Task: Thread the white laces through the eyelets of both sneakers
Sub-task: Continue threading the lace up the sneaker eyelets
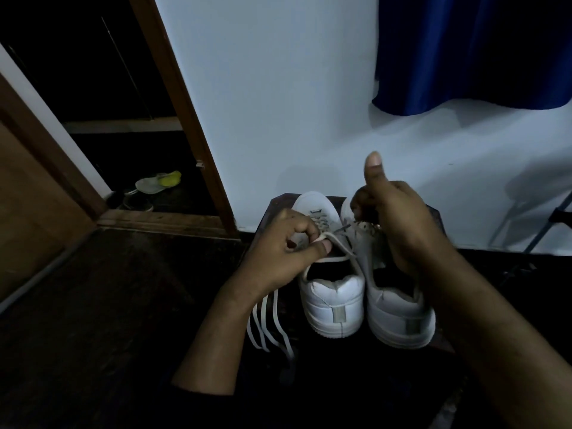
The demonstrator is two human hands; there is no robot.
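Two white sneakers stand side by side on a dark low stand, heels toward me: the left sneaker [332, 300] and the right sneaker [399, 317]. My left hand [278, 252] pinches a white lace [342, 247] between thumb and forefinger over the left sneaker's tongue; the lace runs across to the right sneaker's eyelets. My right hand [399, 224] sits over the right sneaker's lacing with fingers curled and thumb raised, apparently gripping the lace's other part there; its fingertips are hidden. Loose lace ends [267, 329] hang down below my left wrist.
The stand's dark edge [272, 205] abuts a pale wall. A brown door frame [192, 119] and open doorway lie to the left, with a sandal [154, 184] on the floor inside. A blue curtain [464, 54] hangs upper right; metal chair legs [526, 230] stand at right.
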